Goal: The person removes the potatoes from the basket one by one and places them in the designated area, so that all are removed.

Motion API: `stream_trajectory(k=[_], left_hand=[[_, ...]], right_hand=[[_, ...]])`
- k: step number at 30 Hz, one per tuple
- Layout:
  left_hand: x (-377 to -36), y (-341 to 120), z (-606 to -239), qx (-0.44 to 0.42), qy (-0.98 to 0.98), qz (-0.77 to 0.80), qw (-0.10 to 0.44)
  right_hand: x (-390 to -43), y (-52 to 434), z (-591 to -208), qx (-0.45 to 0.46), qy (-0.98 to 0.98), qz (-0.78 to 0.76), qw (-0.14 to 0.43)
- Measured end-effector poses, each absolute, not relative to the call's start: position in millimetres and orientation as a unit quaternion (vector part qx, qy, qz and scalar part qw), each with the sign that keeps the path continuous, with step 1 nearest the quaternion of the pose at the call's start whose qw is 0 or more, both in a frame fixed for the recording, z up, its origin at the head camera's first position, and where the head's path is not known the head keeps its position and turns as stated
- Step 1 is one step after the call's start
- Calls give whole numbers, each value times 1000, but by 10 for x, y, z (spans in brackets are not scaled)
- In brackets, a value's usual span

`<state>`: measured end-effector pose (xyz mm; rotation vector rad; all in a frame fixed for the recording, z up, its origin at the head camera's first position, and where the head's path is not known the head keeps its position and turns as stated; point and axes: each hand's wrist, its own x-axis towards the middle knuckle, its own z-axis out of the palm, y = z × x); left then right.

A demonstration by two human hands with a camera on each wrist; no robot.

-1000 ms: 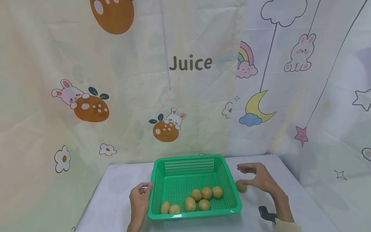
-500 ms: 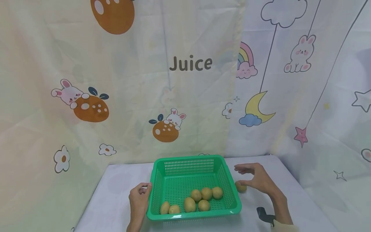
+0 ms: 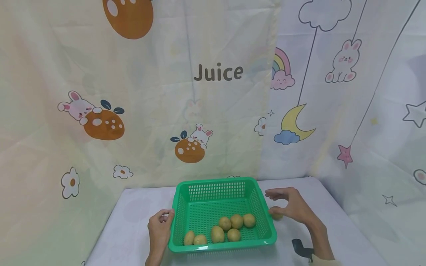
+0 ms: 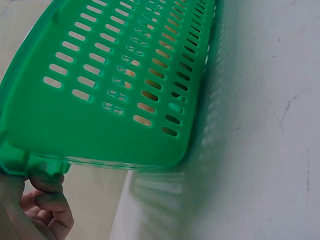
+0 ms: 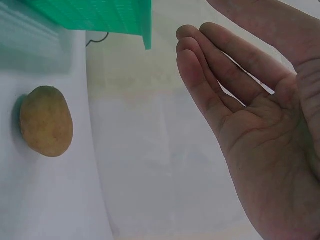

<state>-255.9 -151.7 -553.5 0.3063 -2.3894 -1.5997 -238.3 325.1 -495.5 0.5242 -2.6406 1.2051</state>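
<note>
Potatoes, rounded, brownish-yellow: seven in one green slotted basket; one more potato outside on bench. Pinching basket with left grip; right grip released, just beside loose potato.

White table under green basket, potato

From here I count one green rectangular plastic basket, seven rounded yellow-brown potatoes inside it, one more potato outside at three o'clock, one bare left hand, one bare right hand, one white cloth-covered desk.
</note>
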Motion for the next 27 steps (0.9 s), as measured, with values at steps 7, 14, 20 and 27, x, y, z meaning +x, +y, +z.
stream_trajectory(k=[7, 14, 20, 27], left_hand=[[-2548, -1508, -5532, 104, -818, -551, 129], [-2553, -1508, -5533, 102, -816, -555, 127], [-2558, -1519, -5543, 97, -815, -555, 131], [-2554, -1523, -5545, 98, -814, -557, 129]], right_hand=[[-2370, 3145, -4917, 178, -890, 412, 78], [-2347, 3042, -4863, 183, -891, 409, 73], [-2330, 2982, -4823, 196, -890, 406, 67], [-2356, 2921, -4849, 222, -882, 412, 48]])
